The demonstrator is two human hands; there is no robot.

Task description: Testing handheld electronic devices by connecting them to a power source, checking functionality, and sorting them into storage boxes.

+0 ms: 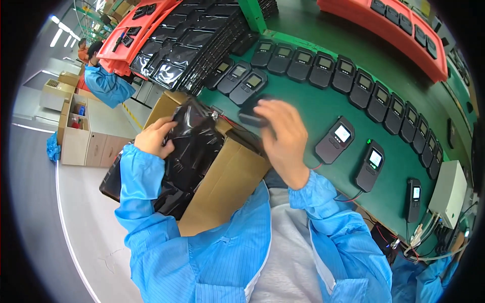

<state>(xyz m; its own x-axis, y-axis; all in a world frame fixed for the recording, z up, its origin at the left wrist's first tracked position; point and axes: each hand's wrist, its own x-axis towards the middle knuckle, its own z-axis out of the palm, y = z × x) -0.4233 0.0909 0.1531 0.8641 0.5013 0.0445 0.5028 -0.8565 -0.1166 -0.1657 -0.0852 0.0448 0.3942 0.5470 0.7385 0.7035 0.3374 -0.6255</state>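
Note:
My left hand [155, 137] has its fingers closed on the edge of a shiny black plastic tray [194, 151]. That tray rests in an open cardboard box [222, 189] between my arms. My right hand [285, 139] holds a dark handheld device [252, 112], smeared by motion, over the near edge of the green bench. Just beyond it on the bench lies another black handheld device [248, 87] with a small screen. To the right of my right hand, a device with a lit screen [335, 140] lies with a wire at its lower end, and another lit device [370, 165] lies beside it.
Several black devices [345, 74] stand in a curved row along the bench's far side. Stacked black trays [187, 43] and red trays [132, 38] are at the back left. A lit device [413, 200], a pale box [448, 194] and cables lie right. A person in blue [105, 83] is behind left.

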